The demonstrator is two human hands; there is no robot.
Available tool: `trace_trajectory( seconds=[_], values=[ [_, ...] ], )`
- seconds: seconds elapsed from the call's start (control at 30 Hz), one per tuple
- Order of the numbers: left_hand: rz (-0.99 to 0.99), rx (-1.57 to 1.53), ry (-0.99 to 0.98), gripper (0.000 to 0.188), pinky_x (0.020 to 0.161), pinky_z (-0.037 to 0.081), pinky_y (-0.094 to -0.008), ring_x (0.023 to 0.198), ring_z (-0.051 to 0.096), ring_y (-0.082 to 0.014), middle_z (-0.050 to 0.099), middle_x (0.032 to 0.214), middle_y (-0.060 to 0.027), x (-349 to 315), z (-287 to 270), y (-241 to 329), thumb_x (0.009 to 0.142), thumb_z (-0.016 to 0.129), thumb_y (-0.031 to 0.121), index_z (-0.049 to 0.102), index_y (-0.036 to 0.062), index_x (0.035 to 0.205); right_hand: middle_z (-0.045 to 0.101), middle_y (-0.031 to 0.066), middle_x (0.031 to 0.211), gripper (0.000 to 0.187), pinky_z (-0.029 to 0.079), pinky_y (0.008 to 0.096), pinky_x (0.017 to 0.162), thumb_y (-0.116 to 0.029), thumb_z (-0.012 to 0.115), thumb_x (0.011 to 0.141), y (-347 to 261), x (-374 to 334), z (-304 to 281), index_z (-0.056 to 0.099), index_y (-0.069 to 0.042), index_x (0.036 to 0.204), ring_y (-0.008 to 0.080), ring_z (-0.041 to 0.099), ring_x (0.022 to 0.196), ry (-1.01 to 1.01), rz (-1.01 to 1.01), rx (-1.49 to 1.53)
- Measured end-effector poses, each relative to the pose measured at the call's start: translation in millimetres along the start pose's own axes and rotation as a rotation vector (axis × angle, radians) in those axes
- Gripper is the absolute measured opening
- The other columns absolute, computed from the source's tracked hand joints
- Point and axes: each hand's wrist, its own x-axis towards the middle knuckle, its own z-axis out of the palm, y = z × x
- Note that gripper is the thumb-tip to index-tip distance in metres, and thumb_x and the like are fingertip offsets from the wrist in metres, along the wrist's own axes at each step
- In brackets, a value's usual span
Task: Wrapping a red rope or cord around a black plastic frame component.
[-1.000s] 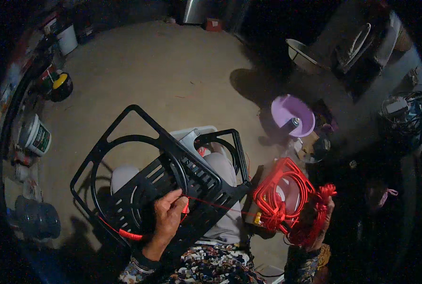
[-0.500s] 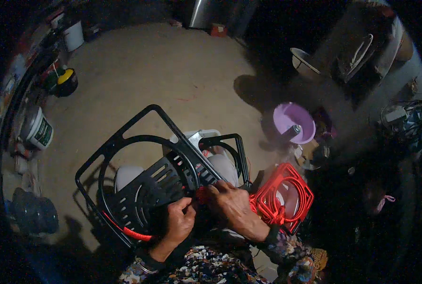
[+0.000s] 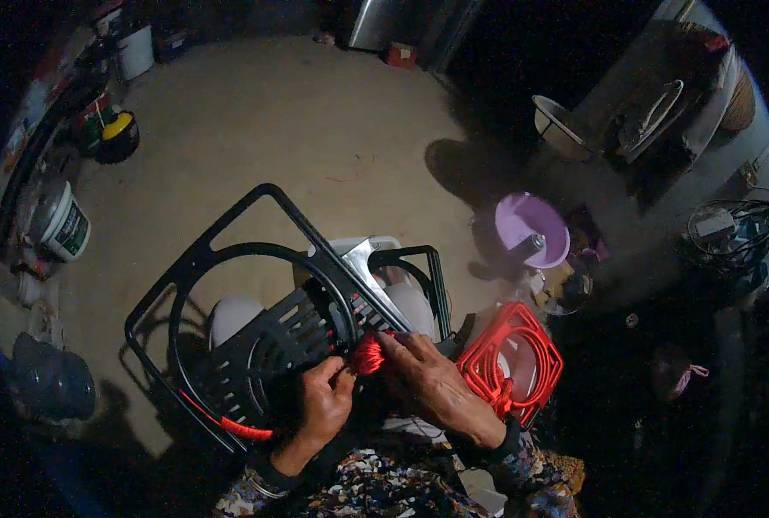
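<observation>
A black frame [image 3: 201, 228] with a rounded outer bar, an inner ring and a slotted panel leans over my lap. Red cord [image 3: 245, 428] is wound round part of its lower left bar. My right hand [image 3: 441, 384] is closed on a small bundle of red cord [image 3: 368, 355] at the frame's near right side. Beside that bundle, my left hand [image 3: 327, 400] pinches at its left edge, apparently on the cord; the exact grip is hidden. A similar frame in red [image 3: 512, 361], with red cord about it, stands to the right of my right forearm.
Ahead on the right are a purple basin [image 3: 512, 223] with a can in it and a pale basin [image 3: 560, 129]. A white bucket [image 3: 67, 229], a yellow-and-black container [image 3: 119, 136] and a large clear bottle [image 3: 55, 380] line the left. Coiled cables [image 3: 725, 233] lie far right.
My right hand has shifted slightly right and down, baring more of the red cord bundle. My left fingers now meet the bundle's edge. The black frame has moved slightly left.
</observation>
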Motion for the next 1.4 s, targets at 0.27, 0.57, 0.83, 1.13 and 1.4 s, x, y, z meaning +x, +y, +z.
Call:
trace_trajectory(
  seconds=[0.27,0.57,0.83,1.13,1.4],
  values=[
    [0.138,0.027,0.112,0.014,0.061,0.048,-0.038,0.068,0.063,-0.0362,0.061,0.075,-0.0238,-7.5,7.4,10.7,0.081,0.061,0.004,0.063,-0.0046,0.091,0.055,0.0177,0.096,0.035,0.051,0.0429,0.066,-0.007,0.063,0.076,8.0,-0.2,7.3,0.05,-0.003,0.108,0.0367,0.058,0.086,-0.024,0.162,-0.101],
    [0.287,0.231,0.195,0.014,0.06,0.048,-0.043,0.069,0.061,-0.0409,0.062,0.076,-0.0232,-2.1,-10.1,19.4,0.081,0.058,0.004,0.062,-0.0016,0.093,0.048,0.022,0.127,0.058,0.05,0.0412,0.087,0.0,0.053,0.077,5.0,29.9,37.2,0.038,0.0,0.133,0.0384,0.051,0.114,0.003,0.106,0.287],
    [0.194,0.17,0.045,0.016,0.06,0.048,-0.0437,0.071,0.06,-0.0417,0.061,0.075,-0.0229,8.1,1.2,2.2,0.077,0.058,0.003,0.062,-0.0012,0.093,0.044,0.0199,0.136,0.063,0.04,0.0389,0.1,-0.003,0.049,0.083,12.5,33.8,40.2,0.028,-0.003,0.143,0.0372,0.048,0.119,0.106,0.009,0.537],
    [0.155,0.309,-0.063,0.005,0.055,0.041,-0.0478,0.065,0.055,-0.0453,0.053,0.068,-0.0281,7.5,1.2,-9.8,0.066,0.053,0.0,0.051,-0.0024,0.07,0.039,0.0133,0.142,0.039,0.032,0.0458,0.103,-0.019,0.059,0.072,6.1,68.1,34.8,0.065,-0.003,0.106,0.0352,0.035,0.129,0.12,-0.125,-0.362],
    [0.006,0.223,-0.098,0.031,0.076,0.038,-0.046,0.085,0.051,-0.0408,0.051,0.09,-0.0266,4.5,-0.4,-20.8,0.064,0.053,-0.001,0.049,-0.0046,0.094,0.044,0.0164,0.134,0.032,0.036,0.048,0.099,-0.021,0.063,0.077,7.4,81.3,30.3,0.064,-0.007,0.105,0.0317,0.043,0.122,0.163,-0.271,0.038]
  ],
)
